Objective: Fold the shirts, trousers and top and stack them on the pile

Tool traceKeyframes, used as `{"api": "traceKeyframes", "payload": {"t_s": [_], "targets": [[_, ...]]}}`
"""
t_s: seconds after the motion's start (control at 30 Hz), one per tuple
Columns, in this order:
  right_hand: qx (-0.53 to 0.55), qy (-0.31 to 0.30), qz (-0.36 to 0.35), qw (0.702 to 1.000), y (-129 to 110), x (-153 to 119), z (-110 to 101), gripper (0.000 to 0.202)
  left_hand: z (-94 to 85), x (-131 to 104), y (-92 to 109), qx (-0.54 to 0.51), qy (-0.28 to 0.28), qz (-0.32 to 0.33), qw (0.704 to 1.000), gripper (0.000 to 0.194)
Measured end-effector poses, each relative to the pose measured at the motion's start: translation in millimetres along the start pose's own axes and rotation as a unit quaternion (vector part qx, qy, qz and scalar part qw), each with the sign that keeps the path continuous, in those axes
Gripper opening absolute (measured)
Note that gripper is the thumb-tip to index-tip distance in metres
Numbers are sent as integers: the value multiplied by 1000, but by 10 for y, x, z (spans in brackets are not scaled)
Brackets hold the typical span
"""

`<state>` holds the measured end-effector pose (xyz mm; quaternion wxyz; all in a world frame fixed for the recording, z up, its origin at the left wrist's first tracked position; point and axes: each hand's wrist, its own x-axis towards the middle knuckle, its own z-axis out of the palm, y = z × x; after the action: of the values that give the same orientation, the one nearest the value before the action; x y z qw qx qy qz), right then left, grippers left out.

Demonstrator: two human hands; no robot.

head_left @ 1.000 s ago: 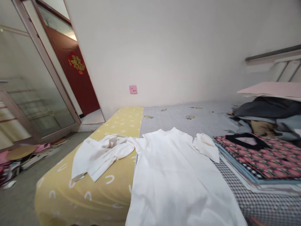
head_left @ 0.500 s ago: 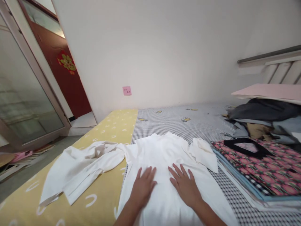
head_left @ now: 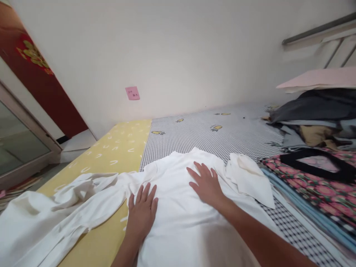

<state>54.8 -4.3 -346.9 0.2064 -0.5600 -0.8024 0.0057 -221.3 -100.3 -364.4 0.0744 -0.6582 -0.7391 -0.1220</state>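
A white shirt (head_left: 178, 207) lies spread on the bed, its collar end pointing toward the wall. One long sleeve (head_left: 91, 211) stretches out to the left over the yellow cloth, loosely wrinkled. The other sleeve (head_left: 247, 174) is bunched at the right side. My left hand (head_left: 142, 209) rests flat on the shirt's left edge near the sleeve joint, fingers spread. On the upper middle of the shirt lies my right hand (head_left: 205, 183), palm down with fingers apart. Neither hand grips the fabric.
At the right sits a stack of folded clothes with a pink floral garment (head_left: 314, 178) on top. Behind it are a heap of dark clothes (head_left: 311, 105) and a pink board-like sheet (head_left: 322, 78). A pink note (head_left: 132, 93) sticks to the wall (head_left: 189, 52).
My left hand has moved left to the shirt's edge. My right hand has slid up toward the collar. The view has shifted to the right and down.
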Motion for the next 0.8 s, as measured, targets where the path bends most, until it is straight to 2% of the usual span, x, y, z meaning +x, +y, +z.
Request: {"api": "traceKeyframes", "payload": {"t_s": [0.07, 0.13, 0.2, 0.27, 0.33, 0.47, 0.57, 0.67, 0.73, 0.8], "targets": [[-12, -75, 77, 994, 236, 253, 87, 54, 33, -9, -30, 9, 5, -2, 1000, 49], [-19, -109, 145, 983, 531, 477, 143, 60, 52, -16, -51, 25, 11, 1, 1000, 49], [-29, -136, 169, 976, 772, 655, 152, 62, 56, -19, -55, 45, 14, 11, 999, 49], [-43, -163, 179, 969, 897, 776, 131, 61, 57, -17, -46, 66, 19, 15, 998, 49], [-59, -168, 184, 967, 918, 838, 111, 60, 68, -14, -32, 81, 30, 15, 996, 50], [-90, -117, 187, 971, 837, 870, 96, 57, 102, -12, -4, 97, 69, 19, 993, 51], [-88, -138, 189, 968, 725, 873, -23, 55, 96, -12, 20, 99, 76, 22, 992, 52], [-82, -159, 157, 971, 496, 656, -269, 62, 79, -8, 37, 90, 80, 18, 992, 53], [-86, -135, 96, 982, 319, 247, -406, 69, 83, -6, 43, 82, 87, 16, 993, 53], [-91, -100, -7, 991, 208, -351, -446, 64, 99, -5, 47, 73, 91, 14, 993, 53]]}}
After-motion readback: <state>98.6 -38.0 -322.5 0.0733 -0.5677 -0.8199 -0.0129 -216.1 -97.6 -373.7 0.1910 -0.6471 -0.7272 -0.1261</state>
